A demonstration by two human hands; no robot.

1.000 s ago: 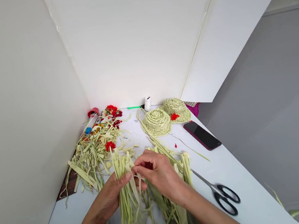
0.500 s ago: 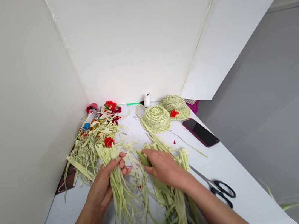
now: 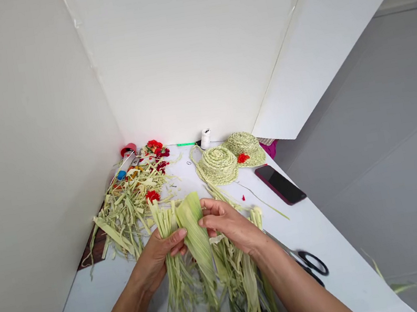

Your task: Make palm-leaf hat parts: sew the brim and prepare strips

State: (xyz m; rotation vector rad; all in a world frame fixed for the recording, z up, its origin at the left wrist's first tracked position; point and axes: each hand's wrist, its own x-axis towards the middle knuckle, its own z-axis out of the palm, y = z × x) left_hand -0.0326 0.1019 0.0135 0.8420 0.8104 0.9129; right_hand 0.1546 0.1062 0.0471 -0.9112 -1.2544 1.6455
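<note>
Head view: scissors (image 3: pixel 311 262) half-hidden by right forearm (image 3: pixel 300 284)

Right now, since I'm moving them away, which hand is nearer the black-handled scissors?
The right hand is nearer, with the black-handled scissors just off to its side. The left hand is farther, beyond the right hand, holding leaf strips.

Left hand (image 3: pixel 156 260) and right hand (image 3: pixel 228 224) face each other, fingers (image 3: pixel 213 216) curled.

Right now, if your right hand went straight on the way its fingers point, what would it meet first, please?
It would first meet the broad pale green leaf strip between your hands; your right hand looks to be already at its edge, though depth is unclear.
</note>
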